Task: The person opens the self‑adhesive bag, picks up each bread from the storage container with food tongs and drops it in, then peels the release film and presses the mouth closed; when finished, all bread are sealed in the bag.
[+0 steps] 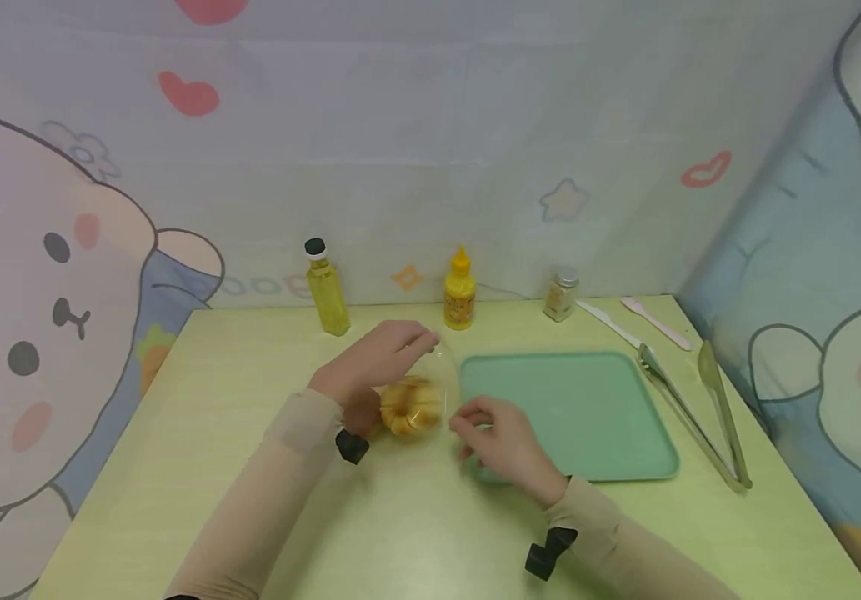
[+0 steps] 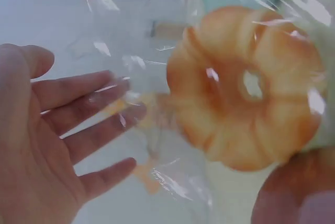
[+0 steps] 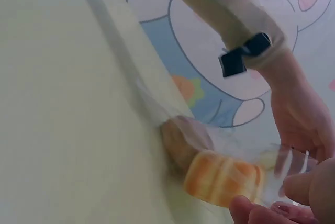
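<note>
A clear plastic bag [image 1: 441, 367] holds a golden ring-shaped bread [image 1: 400, 425] and a round brown bread [image 1: 361, 412]. In the left wrist view the ring bread [image 2: 230, 140] shows its ridged face through shiny film, the brown bread [image 2: 298, 195] below it. My left hand [image 1: 377, 362] lies over the bag's far left side, its fingers extended and spread. Film glints across its fingertips [image 2: 118, 90]; whether they are inside the bag I cannot tell. At the bag's right side, my right hand [image 1: 501, 442] pinches the film between thumb and fingers [image 3: 261, 213].
A green tray [image 1: 573, 417] lies right of the bag. Tongs [image 1: 700, 417], a white plastic knife [image 1: 610, 323] and a pink fork [image 1: 655, 322] lie beyond it. An oil bottle [image 1: 328, 292], a yellow squeeze bottle [image 1: 460, 292] and a spice jar [image 1: 561, 296] stand along the back.
</note>
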### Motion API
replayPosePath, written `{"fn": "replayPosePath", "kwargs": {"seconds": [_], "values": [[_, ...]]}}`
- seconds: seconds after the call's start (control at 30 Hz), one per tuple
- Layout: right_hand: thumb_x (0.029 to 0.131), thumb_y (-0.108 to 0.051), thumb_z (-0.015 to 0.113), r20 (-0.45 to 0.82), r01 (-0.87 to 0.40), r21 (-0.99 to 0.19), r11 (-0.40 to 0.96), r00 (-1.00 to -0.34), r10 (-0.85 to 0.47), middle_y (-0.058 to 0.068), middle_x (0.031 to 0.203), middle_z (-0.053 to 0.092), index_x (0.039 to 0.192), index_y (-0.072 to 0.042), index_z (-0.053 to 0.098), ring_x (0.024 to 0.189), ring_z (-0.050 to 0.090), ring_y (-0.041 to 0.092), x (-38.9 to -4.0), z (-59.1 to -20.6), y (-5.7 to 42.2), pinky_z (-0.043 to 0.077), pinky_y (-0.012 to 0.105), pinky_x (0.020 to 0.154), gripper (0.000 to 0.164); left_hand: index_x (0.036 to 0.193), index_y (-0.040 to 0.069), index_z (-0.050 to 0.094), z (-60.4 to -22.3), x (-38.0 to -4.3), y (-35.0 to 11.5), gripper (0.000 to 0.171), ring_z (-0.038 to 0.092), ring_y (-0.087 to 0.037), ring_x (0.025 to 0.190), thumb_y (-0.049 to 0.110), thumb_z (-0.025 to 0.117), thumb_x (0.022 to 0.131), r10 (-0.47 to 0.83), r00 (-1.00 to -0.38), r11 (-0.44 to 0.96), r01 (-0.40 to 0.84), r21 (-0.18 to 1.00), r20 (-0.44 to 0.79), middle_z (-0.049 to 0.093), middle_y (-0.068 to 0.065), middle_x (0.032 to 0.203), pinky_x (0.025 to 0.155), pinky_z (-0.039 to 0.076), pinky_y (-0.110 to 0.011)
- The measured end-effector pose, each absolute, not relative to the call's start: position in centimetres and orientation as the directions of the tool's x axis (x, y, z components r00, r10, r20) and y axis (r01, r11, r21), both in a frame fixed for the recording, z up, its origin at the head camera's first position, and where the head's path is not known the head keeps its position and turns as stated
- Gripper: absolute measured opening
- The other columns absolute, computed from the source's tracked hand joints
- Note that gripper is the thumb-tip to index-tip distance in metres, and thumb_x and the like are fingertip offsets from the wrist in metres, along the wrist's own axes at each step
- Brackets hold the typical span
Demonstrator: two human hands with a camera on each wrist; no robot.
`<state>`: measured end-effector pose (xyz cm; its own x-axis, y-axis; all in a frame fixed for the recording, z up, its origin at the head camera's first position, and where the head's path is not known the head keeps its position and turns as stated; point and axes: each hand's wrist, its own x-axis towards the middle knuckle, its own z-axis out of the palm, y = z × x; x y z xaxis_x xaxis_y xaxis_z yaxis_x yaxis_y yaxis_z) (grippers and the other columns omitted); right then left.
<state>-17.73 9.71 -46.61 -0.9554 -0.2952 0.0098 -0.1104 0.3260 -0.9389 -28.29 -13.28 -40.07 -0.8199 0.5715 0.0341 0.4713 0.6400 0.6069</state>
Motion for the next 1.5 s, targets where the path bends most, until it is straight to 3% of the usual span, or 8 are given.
{"fn": "replayPosePath", "kwargs": {"seconds": [0.2,0.5,0.67,0.8,0.93,1.17,1.4,1.5], "values": [[0.101,-0.019,0.073,0.155,-0.256,-0.858,0.445,-0.956,-0.251,0.003,0.091,0.078,0.101,-0.012,0.075,0.068,0.075,0.029,-19.3,-44.7,10.2,0.056,0.029,0.057,0.007,0.133,0.006,0.07,-38.6,-27.4,-15.9,0.038,0.069,-0.024,0.115,0.019,0.043,0.109,0.516,-0.836,0.566,0.495,0.659,0.185,0.072,-0.007,0.127,0.106,0.052,-0.047],[0.1,-0.02,0.074,0.354,-0.432,-0.676,0.597,-0.901,-0.252,0.001,0.093,0.077,0.099,-0.014,0.076,0.069,0.07,0.017,-21.4,-41.1,11.6,0.057,0.035,0.065,0.006,0.131,0.008,0.071,-38.4,-25.5,-18.9,0.036,0.076,-0.028,0.105,-0.001,0.063,0.097,0.375,-0.783,0.465,0.621,0.63,0.496,0.074,-0.012,0.123,0.09,0.06,-0.049],[0.099,-0.013,0.074,0.473,-0.565,-0.56,0.606,-0.818,-0.326,0.005,0.096,0.078,0.095,-0.011,0.074,0.077,0.075,0.024,-22.6,-39.0,12.2,0.06,0.044,0.071,0.004,0.119,0.007,0.077,-38.7,-24.8,-19.8,0.03,0.079,-0.024,0.091,-0.001,0.081,0.09,0.252,-0.733,0.432,0.669,0.605,0.632,0.078,-0.01,0.11,0.084,0.063,-0.036],[0.098,-0.007,0.074,0.527,-0.646,-0.512,0.566,-0.757,-0.387,0.006,0.096,0.076,0.095,-0.009,0.072,0.083,0.075,0.024,-23.4,-37.9,12.2,0.062,0.041,0.07,0.005,0.106,0.003,0.08,-38.5,-24.2,-20.4,0.023,0.079,-0.023,0.082,-0.004,0.085,0.085,0.197,-0.679,0.389,0.716,0.58,0.707,0.079,-0.009,0.098,0.077,0.062,-0.023],[0.098,-0.004,0.074,0.56,-0.695,-0.477,0.539,-0.712,-0.423,0.006,0.097,0.074,0.096,-0.009,0.07,0.087,0.074,0.022,-23.7,-37.2,11.9,0.061,0.033,0.065,0.006,0.094,0.003,0.081,-38.3,-23.7,-21.1,0.019,0.076,-0.016,0.078,-0.01,0.085,0.081,0.205,-0.646,0.347,0.75,0.563,0.735,0.079,-0.009,0.089,0.074,0.061,-0.02],[0.096,-0.001,0.075,0.609,-0.746,-0.426,0.512,-0.655,-0.447,0.005,0.093,0.072,0.095,-0.008,0.07,0.085,0.07,0.019,-23.8,-36.7,11.7,0.06,0.032,0.066,0.008,0.091,0.003,0.082,-38.1,-22.8,-21.8,0.02,0.073,-0.006,0.08,-0.014,0.083,0.081,0.211,-0.677,0.279,0.733,0.62,0.705,0.078,-0.011,0.091,0.075,0.062,-0.023],[0.094,0.002,0.076,0.714,-0.822,-0.272,0.501,-0.521,-0.467,0.005,0.09,0.071,0.095,-0.006,0.07,0.076,0.064,0.018,-23.5,-36.0,11.8,0.056,0.034,0.066,0.009,0.094,-0.001,0.079,-38.1,-22.2,-21.9,0.021,0.076,-0.01,0.083,-0.018,0.08,0.082,0.193,-0.684,0.235,0.728,0.644,0.703,0.077,-0.017,0.091,0.078,0.062,-0.025],[0.093,0.003,0.077,0.718,-0.839,-0.282,0.465,-0.506,-0.478,0.006,0.09,0.072,0.095,-0.006,0.071,0.077,0.067,0.018,-23.5,-35.6,11.7,0.058,0.033,0.067,0.011,0.099,-0.005,0.077,-38.2,-22.0,-21.7,0.019,0.077,-0.017,0.086,-0.018,0.078,0.085,0.186,-0.694,0.207,0.719,0.663,0.695,0.076,-0.021,0.094,0.08,0.062,-0.026]]}}
